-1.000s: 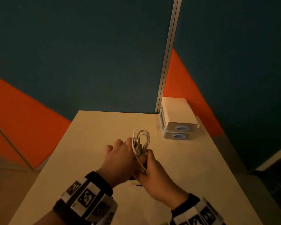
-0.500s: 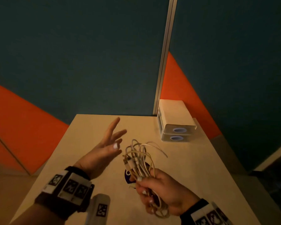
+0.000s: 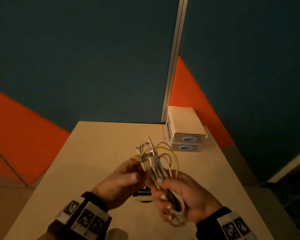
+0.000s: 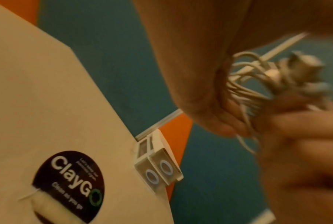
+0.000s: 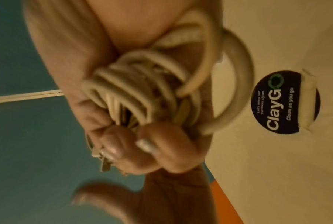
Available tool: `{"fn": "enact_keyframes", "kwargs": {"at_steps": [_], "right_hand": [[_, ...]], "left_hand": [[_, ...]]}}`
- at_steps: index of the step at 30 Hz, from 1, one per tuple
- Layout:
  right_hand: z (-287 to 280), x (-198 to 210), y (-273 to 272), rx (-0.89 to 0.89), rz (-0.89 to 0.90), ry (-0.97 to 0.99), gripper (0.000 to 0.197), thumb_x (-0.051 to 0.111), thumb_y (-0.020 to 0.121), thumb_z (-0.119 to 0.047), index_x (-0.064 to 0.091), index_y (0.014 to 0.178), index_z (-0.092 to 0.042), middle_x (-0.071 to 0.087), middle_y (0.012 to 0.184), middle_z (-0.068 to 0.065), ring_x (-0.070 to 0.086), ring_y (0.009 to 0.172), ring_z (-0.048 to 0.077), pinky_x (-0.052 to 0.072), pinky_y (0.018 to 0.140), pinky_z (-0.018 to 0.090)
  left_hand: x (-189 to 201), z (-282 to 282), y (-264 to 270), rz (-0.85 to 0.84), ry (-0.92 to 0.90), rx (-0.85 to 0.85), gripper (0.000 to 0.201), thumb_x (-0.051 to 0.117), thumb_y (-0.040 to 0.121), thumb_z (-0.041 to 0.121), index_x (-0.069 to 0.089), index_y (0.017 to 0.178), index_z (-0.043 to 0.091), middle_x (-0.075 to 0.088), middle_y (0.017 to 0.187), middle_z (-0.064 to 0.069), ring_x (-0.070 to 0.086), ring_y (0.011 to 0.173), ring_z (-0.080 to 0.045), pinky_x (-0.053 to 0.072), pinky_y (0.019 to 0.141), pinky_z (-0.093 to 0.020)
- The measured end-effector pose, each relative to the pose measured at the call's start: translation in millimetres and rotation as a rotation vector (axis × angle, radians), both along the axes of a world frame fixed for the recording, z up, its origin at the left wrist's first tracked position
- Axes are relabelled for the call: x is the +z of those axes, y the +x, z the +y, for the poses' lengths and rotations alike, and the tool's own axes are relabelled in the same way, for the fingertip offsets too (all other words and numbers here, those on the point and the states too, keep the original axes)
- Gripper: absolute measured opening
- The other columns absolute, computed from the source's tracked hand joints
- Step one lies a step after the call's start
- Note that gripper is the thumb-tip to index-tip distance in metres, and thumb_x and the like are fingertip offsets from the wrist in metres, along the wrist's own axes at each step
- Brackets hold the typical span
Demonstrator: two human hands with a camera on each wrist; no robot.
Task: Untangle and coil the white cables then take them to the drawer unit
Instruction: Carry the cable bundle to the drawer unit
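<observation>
A bundle of white cables (image 3: 155, 163) hangs above the table, its loops and plugs fanning upward. My right hand (image 3: 164, 196) grips the lower part, with fingers curled round the coil (image 5: 142, 91). My left hand (image 3: 137, 172) has come in from the left and pinches the upper strands near the plugs (image 4: 273, 75); this view is blurred. The white drawer unit (image 3: 185, 134) stands at the table's far right corner, both drawers shut, and shows again in the left wrist view (image 4: 158, 163).
The beige table (image 3: 93, 161) carries a round dark "ClayGo" sticker (image 3: 144, 196) under my hands, read plainly in the right wrist view (image 5: 284, 103). Teal and orange partition walls (image 3: 76, 66) stand right behind the table, with a metal post (image 3: 173, 66) between them.
Half a second ago my left hand was open and away from the bundle; it has come back and taken the upper strands. My right hand has kept its grip throughout.
</observation>
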State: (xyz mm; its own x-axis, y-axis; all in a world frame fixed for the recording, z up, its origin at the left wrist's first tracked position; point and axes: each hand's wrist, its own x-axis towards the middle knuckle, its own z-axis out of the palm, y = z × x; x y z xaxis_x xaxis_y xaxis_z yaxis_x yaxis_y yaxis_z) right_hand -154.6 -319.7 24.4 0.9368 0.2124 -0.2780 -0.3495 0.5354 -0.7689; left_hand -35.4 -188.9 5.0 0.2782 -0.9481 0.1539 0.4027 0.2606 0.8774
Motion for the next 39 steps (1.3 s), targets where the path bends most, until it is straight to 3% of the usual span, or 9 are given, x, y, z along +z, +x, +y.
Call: {"fn": "enact_keyframes", "kwargs": {"at_steps": [2,5,13,16,19,22,28,32,39], "right_hand": [[-3,-1,4,-0.051,0.02,-0.054,0.018,0.051,0.086,-0.02,0.065,0.089,-0.009,0.047,0.059,0.002,0.044,0.046,0.012,0.038,0.045,0.023],[-6,-2,9,-0.169,0.058,-0.159,0.016,0.056,0.085,-0.02,0.067,0.084,-0.008,0.054,0.06,0.006,0.05,0.047,0.016,0.041,0.045,0.025],[-20,-10,8,-0.522,0.176,-0.517,0.034,0.069,0.078,-0.022,0.059,0.101,0.001,0.069,0.072,0.015,0.065,0.053,0.022,0.046,0.042,0.026],[-32,-10,2,-0.559,0.155,-0.497,0.029,0.065,0.083,-0.016,0.054,0.107,-0.006,0.067,0.078,0.017,0.062,0.052,0.025,0.045,0.041,0.026],[-46,-14,-5,-0.524,0.106,-0.546,0.012,0.056,0.089,-0.013,0.057,0.102,-0.013,0.065,0.078,0.018,0.058,0.05,0.023,0.044,0.041,0.027],[-65,-22,-10,-0.517,0.123,-0.57,0.01,0.051,0.093,-0.014,0.058,0.095,-0.009,0.065,0.068,0.013,0.057,0.048,0.022,0.045,0.04,0.027],[-117,-40,-18,-0.561,0.296,-0.287,0.022,0.051,0.092,-0.016,0.067,0.088,-0.001,0.061,0.059,0.012,0.055,0.047,0.022,0.044,0.04,0.025],[-158,-57,-15,-0.639,0.317,-0.107,0.023,0.049,0.092,-0.015,0.065,0.088,0.001,0.059,0.06,0.013,0.052,0.043,0.022,0.041,0.038,0.025],[-216,-85,-7,-0.769,0.273,-0.075,0.022,0.051,0.086,-0.017,0.064,0.09,0.001,0.06,0.063,0.012,0.054,0.042,0.019,0.043,0.036,0.026]], "left_hand": [[-2,-5,-4,-0.091,0.086,0.251,0.039,0.078,0.07,0.032,0.064,0.091,0.002,0.063,0.069,-0.007,0.059,0.059,-0.015,0.049,0.061,-0.026],[-2,-11,-4,-0.098,0.131,0.472,0.022,0.074,0.076,0.017,0.067,0.088,0.001,0.061,0.071,-0.022,0.061,0.056,-0.022,0.052,0.058,-0.031],[4,-32,-7,-0.103,0.196,0.489,0.031,0.069,0.078,0.021,0.065,0.101,0.0,0.071,0.102,-0.026,0.064,0.096,-0.046,0.051,0.09,-0.052],[8,-49,-7,-0.095,0.243,0.382,0.039,0.066,0.079,0.025,0.061,0.104,-0.004,0.066,0.104,-0.034,0.062,0.09,-0.053,0.047,0.086,-0.059],[10,-73,-8,-0.138,0.309,0.255,0.042,0.064,0.084,0.027,0.059,0.103,-0.011,0.066,0.091,-0.032,0.058,0.071,-0.038,0.049,0.071,-0.048],[-3,-104,-7,-0.19,0.441,0.21,0.036,0.057,0.09,0.025,0.062,0.104,-0.007,0.068,0.09,-0.023,0.06,0.076,-0.033,0.05,0.077,-0.044],[-29,-171,12,-0.596,0.644,0.062,0.032,0.058,0.085,0.051,0.07,0.1,0.026,0.069,0.098,0.011,0.059,0.088,0.002,0.047,0.077,-0.016],[-62,-207,36,-0.202,0.804,-0.025,0.049,0.059,0.08,0.056,0.061,0.112,0.019,0.062,0.117,-0.003,0.057,0.106,-0.021,0.046,0.081,-0.03],[-135,-272,48,0.616,0.709,0.294,0.017,0.046,0.091,0.011,0.058,0.083,0.001,0.059,0.09,-0.018,0.055,0.08,-0.03,0.042,0.068,-0.034]]}}
